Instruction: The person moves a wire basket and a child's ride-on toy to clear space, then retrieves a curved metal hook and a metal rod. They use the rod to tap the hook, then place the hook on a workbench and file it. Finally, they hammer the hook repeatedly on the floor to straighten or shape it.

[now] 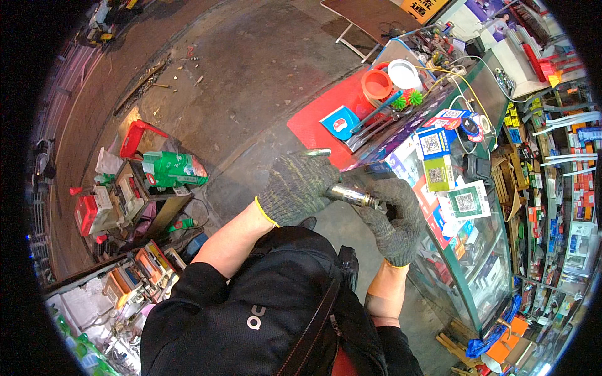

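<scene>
Both my hands wear dark grey-green knitted work gloves with yellow cuffs. My left hand (297,189) is closed round a shiny metal part. Its silvery cylinder (352,195) juts out to the right, and a curved silver piece (315,152) shows above the left knuckles, perhaps of the same part. My right hand (396,219) is curled at the cylinder's right end, thumb and fingers round the tip. Its glove partly hides that end. The hands are held in front of my body, above the floor.
A glass display counter (476,276) stands close on my right with code cards on top. Beyond it are a red mat (320,116), an orange container (377,84) and crowded shelves. At left, a low bench bears a red-and-white machine (94,210) and a green bag (174,169).
</scene>
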The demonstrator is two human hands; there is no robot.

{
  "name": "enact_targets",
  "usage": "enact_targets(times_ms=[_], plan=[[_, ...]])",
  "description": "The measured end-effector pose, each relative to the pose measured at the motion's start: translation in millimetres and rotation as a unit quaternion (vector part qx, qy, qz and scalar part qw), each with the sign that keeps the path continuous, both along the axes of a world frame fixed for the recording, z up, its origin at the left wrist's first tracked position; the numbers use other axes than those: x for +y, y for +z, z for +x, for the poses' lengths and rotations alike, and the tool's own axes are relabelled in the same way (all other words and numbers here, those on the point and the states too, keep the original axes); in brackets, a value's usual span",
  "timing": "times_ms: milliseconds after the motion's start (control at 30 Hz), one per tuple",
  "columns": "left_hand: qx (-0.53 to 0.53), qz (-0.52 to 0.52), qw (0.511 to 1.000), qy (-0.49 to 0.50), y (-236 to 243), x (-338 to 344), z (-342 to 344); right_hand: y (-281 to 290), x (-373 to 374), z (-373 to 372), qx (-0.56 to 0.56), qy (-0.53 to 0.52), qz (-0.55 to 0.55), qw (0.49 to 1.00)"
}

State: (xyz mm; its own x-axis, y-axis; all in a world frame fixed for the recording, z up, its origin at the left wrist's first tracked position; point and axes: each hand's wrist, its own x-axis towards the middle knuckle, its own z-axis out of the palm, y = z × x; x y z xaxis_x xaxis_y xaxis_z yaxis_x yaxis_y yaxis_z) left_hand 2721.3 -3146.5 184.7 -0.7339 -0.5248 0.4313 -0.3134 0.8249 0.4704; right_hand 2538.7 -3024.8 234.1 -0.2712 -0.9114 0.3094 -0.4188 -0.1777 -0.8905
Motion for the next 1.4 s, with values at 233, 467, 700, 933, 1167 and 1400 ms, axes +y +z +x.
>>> enact_targets(times_ms=[233, 467, 700, 933, 1167, 1400], plan=[[0.009, -0.088, 0.995, 0.048, 1.1, -6.8, -5.1, -14.5, -0.1, 2.3, -0.091, -0.043, 0.061, 0.993], [0.011, -0.098, 0.993, 0.065, -0.8, -4.7, -7.0, -16.4, 1.3, -3.0, -0.006, -0.028, 0.003, 1.000], [0.103, 0.156, 0.982, 0.041, -24.0, 6.2, -21.5, -6.7, -7.2, 4.3, 0.030, -0.020, 0.011, 0.999], [0.137, 0.372, 0.918, -0.007, -56.9, 14.1, -29.2, 6.9, -19.2, 15.2, 0.018, 0.010, 0.050, 0.999], [0.132, 0.280, 0.950, 0.025, -60.3, 23.4, -28.5, -4.5, -22.5, 10.7, 0.095, 0.015, 0.037, 0.995], [0.003, 0.440, 0.898, 0.007, -38.4, 25.0, -18.0, -10.1, -24.0, 13.1, -0.062, 0.029, 0.110, 0.992]])
